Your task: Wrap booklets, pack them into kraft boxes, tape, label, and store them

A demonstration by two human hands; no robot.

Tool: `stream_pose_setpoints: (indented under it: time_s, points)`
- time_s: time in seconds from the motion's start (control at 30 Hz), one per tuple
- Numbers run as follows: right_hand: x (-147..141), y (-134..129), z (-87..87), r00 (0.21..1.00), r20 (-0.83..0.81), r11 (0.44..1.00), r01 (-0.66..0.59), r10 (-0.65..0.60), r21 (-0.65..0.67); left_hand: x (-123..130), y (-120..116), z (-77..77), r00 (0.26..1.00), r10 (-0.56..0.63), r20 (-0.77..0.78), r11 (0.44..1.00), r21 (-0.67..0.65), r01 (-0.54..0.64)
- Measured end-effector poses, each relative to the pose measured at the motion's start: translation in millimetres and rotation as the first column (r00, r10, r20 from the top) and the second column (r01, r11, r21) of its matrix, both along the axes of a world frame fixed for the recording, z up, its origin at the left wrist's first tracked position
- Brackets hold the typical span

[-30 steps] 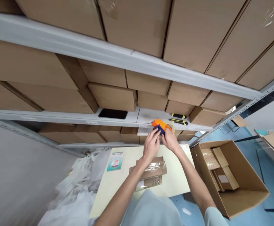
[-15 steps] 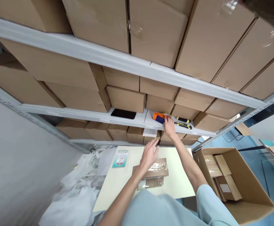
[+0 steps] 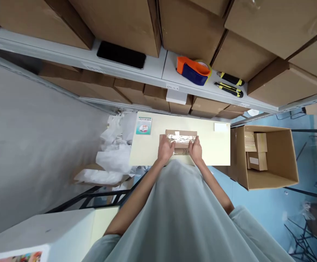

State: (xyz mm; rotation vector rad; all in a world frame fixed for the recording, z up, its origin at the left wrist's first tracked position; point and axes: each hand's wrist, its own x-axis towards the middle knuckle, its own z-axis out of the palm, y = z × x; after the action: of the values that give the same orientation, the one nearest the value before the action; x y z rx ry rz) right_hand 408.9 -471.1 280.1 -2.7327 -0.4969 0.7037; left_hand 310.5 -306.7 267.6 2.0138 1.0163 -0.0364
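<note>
A small cardboard box (image 3: 181,135) with shiny clear tape along it sits over the pale table (image 3: 213,149). My left hand (image 3: 166,148) grips its left end, and my right hand (image 3: 196,148) grips its right end. Another piece of cardboard with dark marks (image 3: 182,151) shows just below it, between my hands. On the shelf above lie an orange and blue tape dispenser (image 3: 192,71) and two black and yellow cutters (image 3: 231,84), away from both hands.
Cardboard boxes (image 3: 196,31) fill the shelves ahead. A black phone (image 3: 121,55) lies on the shelf. The table holds a teal booklet (image 3: 143,126) and a white label stack (image 3: 220,127). A large open carton (image 3: 281,156) with small boxes stands right, white wrapping (image 3: 114,160) left.
My right hand has left the tape dispenser on the shelf and come down to the box. My left hand has closed on the box's left end. The view has tilted down.
</note>
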Motion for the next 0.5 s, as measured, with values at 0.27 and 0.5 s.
stream_pose_setpoints:
  time_s: [0.27, 0.5]
  points:
    - [17.2, -0.7, -23.3, 0.976, -0.162, 0.989, 0.143, -0.149, -0.048, 11.8, -7.7, -8.2, 0.975, 0.086, -0.206, 0.996, 0.042, -0.079]
    - [18.0, -13.0, -42.7, 0.965, -0.2, 0.977, 0.193, -0.172, 0.087, -6.1, 10.0, -26.8, 0.997, 0.041, -0.064, 0.997, -0.058, -0.045]
